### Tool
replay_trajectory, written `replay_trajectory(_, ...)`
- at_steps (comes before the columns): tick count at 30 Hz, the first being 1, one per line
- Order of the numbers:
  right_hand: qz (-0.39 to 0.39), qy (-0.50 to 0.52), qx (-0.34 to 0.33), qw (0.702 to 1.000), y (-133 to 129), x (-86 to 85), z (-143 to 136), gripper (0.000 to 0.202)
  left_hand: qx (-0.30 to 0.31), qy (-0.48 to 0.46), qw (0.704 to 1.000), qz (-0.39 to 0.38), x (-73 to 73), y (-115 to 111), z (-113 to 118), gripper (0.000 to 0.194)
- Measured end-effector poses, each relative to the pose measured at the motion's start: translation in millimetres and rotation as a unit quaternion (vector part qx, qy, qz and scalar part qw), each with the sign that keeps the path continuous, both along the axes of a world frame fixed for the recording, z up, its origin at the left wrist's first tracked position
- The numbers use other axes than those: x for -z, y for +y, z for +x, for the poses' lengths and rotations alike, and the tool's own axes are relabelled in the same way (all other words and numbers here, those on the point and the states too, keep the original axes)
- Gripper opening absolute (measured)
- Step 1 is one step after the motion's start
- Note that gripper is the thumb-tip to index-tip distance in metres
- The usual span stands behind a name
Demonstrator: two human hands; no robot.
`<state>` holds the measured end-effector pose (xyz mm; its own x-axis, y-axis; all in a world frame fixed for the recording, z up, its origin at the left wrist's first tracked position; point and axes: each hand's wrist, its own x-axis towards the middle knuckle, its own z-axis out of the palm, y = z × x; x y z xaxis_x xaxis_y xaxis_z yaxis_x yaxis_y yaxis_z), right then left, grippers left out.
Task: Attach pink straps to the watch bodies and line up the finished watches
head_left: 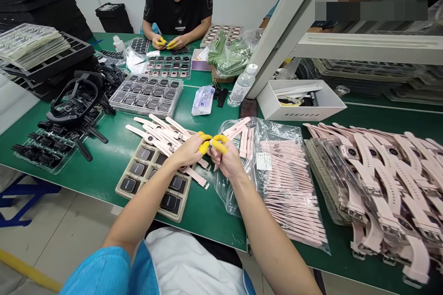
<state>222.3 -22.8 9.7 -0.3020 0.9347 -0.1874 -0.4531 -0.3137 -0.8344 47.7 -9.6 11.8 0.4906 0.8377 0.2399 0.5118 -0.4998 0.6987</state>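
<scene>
Both hands wear yellow finger covers and meet above the green table (207, 212). My left hand (194, 148) and my right hand (223, 151) are closed around one small item between the fingertips, mostly hidden; a bit of pink strap shows under the right hand. Below and left of them lie loose pink watch straps (159, 133), partly over a beige tray (182, 212) holding square dark watch faces (137, 168). Right of my right hand, a clear plastic bag (233, 196) holds many pink straps (287, 184).
Pink-strapped watches (391, 170) pile on trays at the right. Behind stand a white box (301, 110), a bottle (243, 85) and a tissue pack (203, 100). Stacked watch-face trays (147, 94) and black straps (79, 101) are at left. Across the table, a person (178, 4) works.
</scene>
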Motion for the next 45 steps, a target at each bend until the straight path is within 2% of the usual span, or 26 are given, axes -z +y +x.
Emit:
replay_trajectory(6, 0.007, -0.005, 0.007, 1.000, -2, -1.8, -1, 0.046, 0.001, -0.066, 0.997, -0.025, 1.8, 0, -2, 0.034)
replay_trajectory(10, 0.006, -0.002, 0.011, 1.000, -1, -0.4, 0, 0.046, -0.050, -0.143, 0.988, -0.042, 6.7, 4, -2, 0.036)
replay_trajectory(13, -0.014, 0.008, -0.053, 0.998, -1, 1.9, -1, 0.050, -0.090, -0.175, 0.980, -0.027, 5.1, 5, -1, 0.024)
replay_trajectory(16, -0.052, 0.047, -0.139, 0.988, -2, 3.9, -3, 0.055, -0.098, -0.240, 0.965, -0.045, 2.0, 4, 2, 0.024)
replay_trajectory(19, -0.065, 0.072, -0.173, 0.980, -3, 3.4, -4, 0.054, -0.093, -0.321, 0.935, -0.121, -1.0, 4, 3, 0.035)
replay_trajectory(21, -0.068, 0.073, -0.179, 0.979, -4, 1.8, -3, 0.052, -0.118, -0.361, 0.913, -0.148, -4.3, 5, 1, 0.043)
replay_trajectory(26, -0.089, 0.015, -0.198, 0.976, -5, -1.2, -1, 0.045, -0.243, -0.476, 0.838, -0.110, -18.5, 15, -21, 0.054)
replay_trajectory(29, -0.102, -0.035, -0.202, 0.974, -4, -1.3, 2, 0.039, -0.305, -0.532, 0.784, -0.093, -26.3, 21, -37, 0.049)
replay_trajectory(31, -0.087, -0.049, -0.168, 0.981, -3, -2.3, 3, 0.038, -0.334, -0.548, 0.761, -0.091, -27.6, 23, -42, 0.042)
replay_trajectory(33, -0.058, -0.049, -0.111, 0.991, -3, -4.3, 3, 0.041, -0.328, -0.532, 0.771, -0.121, -23.6, 23, -37, 0.039)
replay_trajectory(35, -0.036, -0.040, -0.065, 0.996, -2, -6.4, 2, 0.042, -0.275, -0.478, 0.814, -0.184, -14.4, 19, -26, 0.040)
replay_trajectory(38, -0.029, -0.017, -0.056, 0.998, -3, -7.0, -1, 0.042, -0.157, -0.363, 0.890, -0.227, 2.5, 12, -7, 0.039)
replay_trajectory(40, -0.025, -0.009, -0.068, 0.997, -3, -5.5, -4, 0.041, -0.088, -0.279, 0.938, -0.183, 10.5, 9, 0, 0.036)
replay_trajectory(42, -0.020, -0.010, -0.081, 0.996, -3, -3.4, -4, 0.038, -0.038, -0.193, 0.975, -0.105, 13.4, 6, 0, 0.043)
replay_trajectory(45, -0.018, -0.013, -0.100, 0.995, -3, -1.8, -2, 0.034, 0.007, -0.098, 0.995, -0.007, 11.3, 4, -5, 0.061)
